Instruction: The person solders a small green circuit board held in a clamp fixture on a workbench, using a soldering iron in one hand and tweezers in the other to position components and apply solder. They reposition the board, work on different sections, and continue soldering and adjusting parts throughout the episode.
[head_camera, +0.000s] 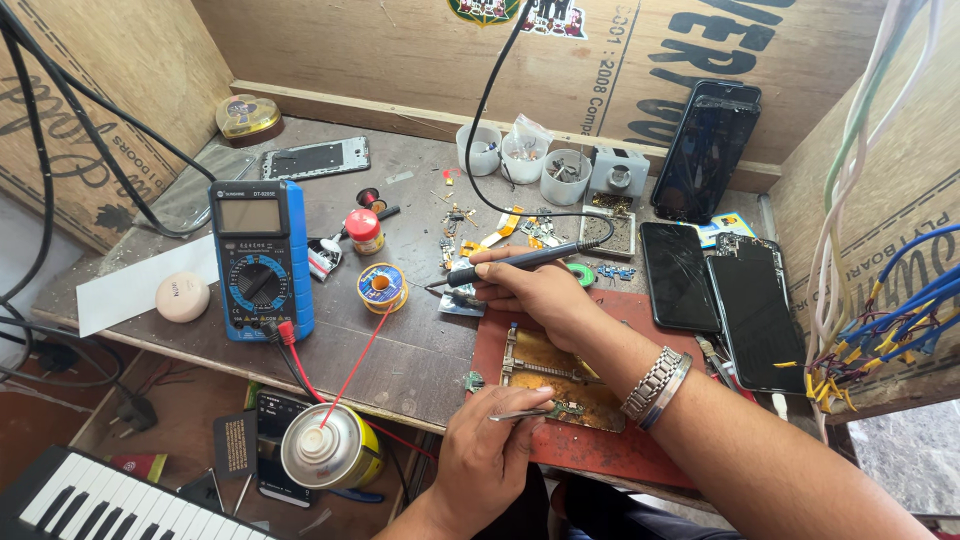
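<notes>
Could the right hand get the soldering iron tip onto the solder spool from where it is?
Probably yes: the right hand holds the soldering iron with its tip toward the solder spool, and only bare table lies between.

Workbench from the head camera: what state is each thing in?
Right hand: holds soldering iron, tip over a small metal part.
Left hand: holds tweezers on a small board.
Multimeter: screen blank, leads plugged in.
Phones: dark, glass cracked.
Solder spool: lying flat.
Spray can: upright, red straw fitted.

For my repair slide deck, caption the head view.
Right hand holds a soldering iron, left hand tweezers over an opened phone beside a blue multimeter.
</notes>
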